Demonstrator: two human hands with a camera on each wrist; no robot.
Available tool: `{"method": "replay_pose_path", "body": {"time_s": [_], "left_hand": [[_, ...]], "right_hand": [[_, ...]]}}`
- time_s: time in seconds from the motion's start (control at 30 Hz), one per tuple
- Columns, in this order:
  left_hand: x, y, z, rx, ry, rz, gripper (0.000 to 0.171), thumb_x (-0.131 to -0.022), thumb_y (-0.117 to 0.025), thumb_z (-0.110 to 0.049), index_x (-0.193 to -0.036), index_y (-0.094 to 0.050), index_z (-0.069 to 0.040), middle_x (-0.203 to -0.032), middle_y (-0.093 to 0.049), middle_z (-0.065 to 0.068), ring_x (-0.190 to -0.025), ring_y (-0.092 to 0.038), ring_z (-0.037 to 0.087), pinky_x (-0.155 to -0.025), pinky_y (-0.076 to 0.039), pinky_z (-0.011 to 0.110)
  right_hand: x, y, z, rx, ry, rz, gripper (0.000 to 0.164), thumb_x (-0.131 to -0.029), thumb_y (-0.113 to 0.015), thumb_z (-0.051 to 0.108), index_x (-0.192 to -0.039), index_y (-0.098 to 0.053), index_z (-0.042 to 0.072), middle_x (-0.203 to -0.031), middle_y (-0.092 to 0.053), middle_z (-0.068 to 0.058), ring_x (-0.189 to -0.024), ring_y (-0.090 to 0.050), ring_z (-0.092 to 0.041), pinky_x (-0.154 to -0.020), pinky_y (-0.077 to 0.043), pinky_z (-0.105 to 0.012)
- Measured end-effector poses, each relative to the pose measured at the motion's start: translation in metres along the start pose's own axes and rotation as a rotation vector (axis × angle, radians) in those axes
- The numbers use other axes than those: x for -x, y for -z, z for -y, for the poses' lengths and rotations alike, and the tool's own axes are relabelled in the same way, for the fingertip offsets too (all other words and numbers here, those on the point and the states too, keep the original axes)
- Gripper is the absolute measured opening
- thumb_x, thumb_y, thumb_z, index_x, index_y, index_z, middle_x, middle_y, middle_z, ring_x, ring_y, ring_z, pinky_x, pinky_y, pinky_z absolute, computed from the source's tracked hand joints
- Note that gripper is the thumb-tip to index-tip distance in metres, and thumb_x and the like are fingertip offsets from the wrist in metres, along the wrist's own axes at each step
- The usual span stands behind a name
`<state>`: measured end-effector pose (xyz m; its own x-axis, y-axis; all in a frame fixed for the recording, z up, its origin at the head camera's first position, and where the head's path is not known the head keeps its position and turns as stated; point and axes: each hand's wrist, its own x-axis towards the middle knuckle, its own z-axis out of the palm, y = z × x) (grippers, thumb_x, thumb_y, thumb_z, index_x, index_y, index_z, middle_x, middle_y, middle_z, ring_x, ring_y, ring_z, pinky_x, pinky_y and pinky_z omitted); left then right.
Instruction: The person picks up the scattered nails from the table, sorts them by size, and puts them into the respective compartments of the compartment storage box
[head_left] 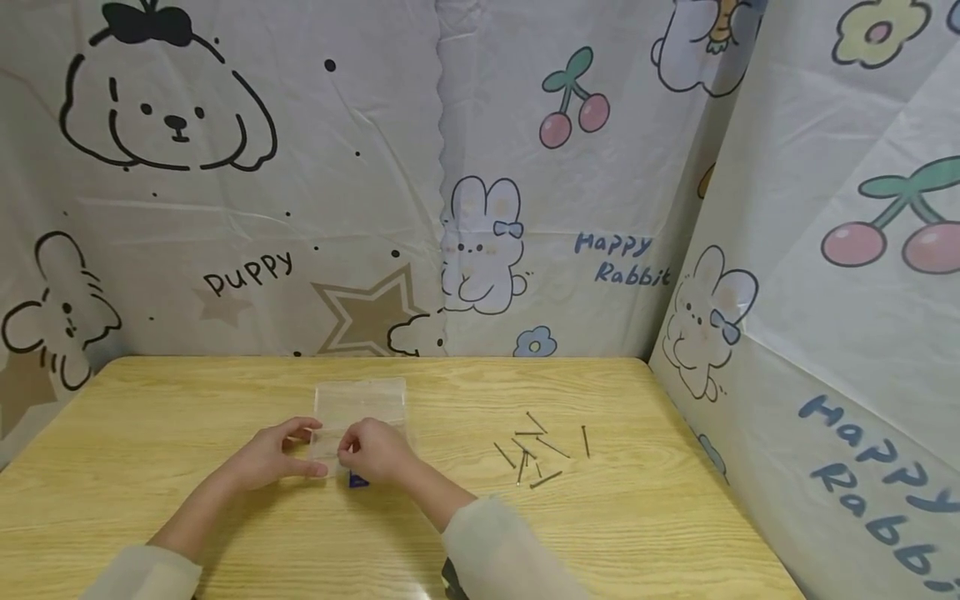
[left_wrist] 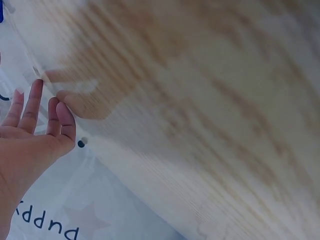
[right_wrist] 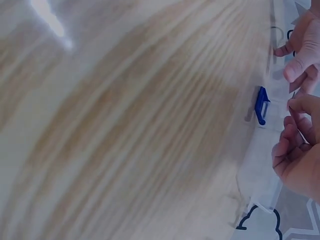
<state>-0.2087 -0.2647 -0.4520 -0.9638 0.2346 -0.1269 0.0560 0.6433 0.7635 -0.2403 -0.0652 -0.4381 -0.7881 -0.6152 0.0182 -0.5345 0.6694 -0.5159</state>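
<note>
The nails [head_left: 553,447] lie right of your right hand [head_left: 381,450], its fingers bunched over the clear box [head_left: 360,404], grip unclear; your left hand [head_left: 270,454], fingers apart, borders it.

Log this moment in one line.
left hand: at clear box, left edge | right hand: over box, fingers curled, grip unclear | blue latch: box front | nails: loose on table, right of box

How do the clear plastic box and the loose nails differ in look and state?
The clear plastic box is transparent; the loose nails look dark and opaque.
The box is broad and rectangular, with a blue latch; each nail is slim and straight.
The left hand touches the box; the nails lie scattered rightward, untouched.
Both are on the wood-grain table.
</note>
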Motion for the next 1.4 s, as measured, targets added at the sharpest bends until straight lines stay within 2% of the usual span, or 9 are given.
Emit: {"method": "replay_pose_path", "body": {"time_s": [0.4,0.6,1.13,1.4], "left_hand": [[-0.002,0.001,0.001,0.000,-0.010,-0.003,0.078,-0.075,-0.077,-0.038,-0.135,-0.042,-0.002,-0.127,-0.051,0.025,-0.116,-0.046,0.046,-0.092,-0.043,0.055],[-0.002,0.002,0.000,-0.001,-0.004,0.001,0.079,-0.074,-0.077,-0.039,-0.135,-0.042,-0.002,-0.127,-0.051,0.025,-0.116,-0.046,0.045,-0.092,-0.043,0.054],[-0.001,0.002,0.001,-0.019,-0.017,-0.006,0.077,-0.075,-0.077,-0.038,-0.134,-0.043,-0.002,-0.125,-0.052,0.025,-0.116,-0.047,0.045,-0.093,-0.043,0.055],[0.000,0.001,0.002,-0.015,-0.020,0.001,0.077,-0.076,-0.076,-0.037,-0.135,-0.042,-0.001,-0.126,-0.052,0.026,-0.115,-0.048,0.045,-0.091,-0.045,0.053]], "right_hand": [[-0.001,-0.007,-0.001,-0.005,-0.035,-0.035,0.011,-0.088,-0.061,0.020,-0.084,-0.071,0.016,-0.062,-0.048,0.012,-0.049,-0.040,-0.001,-0.046,-0.034,-0.014],[-0.003,-0.011,-0.004,-0.044,-0.053,-0.042,0.011,-0.087,-0.061,0.020,-0.082,-0.070,0.017,-0.058,-0.047,0.012,-0.047,-0.039,-0.002,-0.044,-0.034,-0.015],[0.003,-0.016,-0.004,-0.049,-0.077,-0.099,0.007,-0.085,-0.064,0.022,-0.082,-0.070,0.019,-0.070,-0.045,0.011,-0.059,-0.039,-0.002,-0.050,-0.033,-0.015],[0.001,-0.019,-0.007,-0.063,-0.081,-0.099,0.007,-0.085,-0.065,0.022,-0.083,-0.071,0.019,-0.069,-0.046,0.011,-0.058,-0.040,-0.002,-0.049,-0.033,-0.015]]}}
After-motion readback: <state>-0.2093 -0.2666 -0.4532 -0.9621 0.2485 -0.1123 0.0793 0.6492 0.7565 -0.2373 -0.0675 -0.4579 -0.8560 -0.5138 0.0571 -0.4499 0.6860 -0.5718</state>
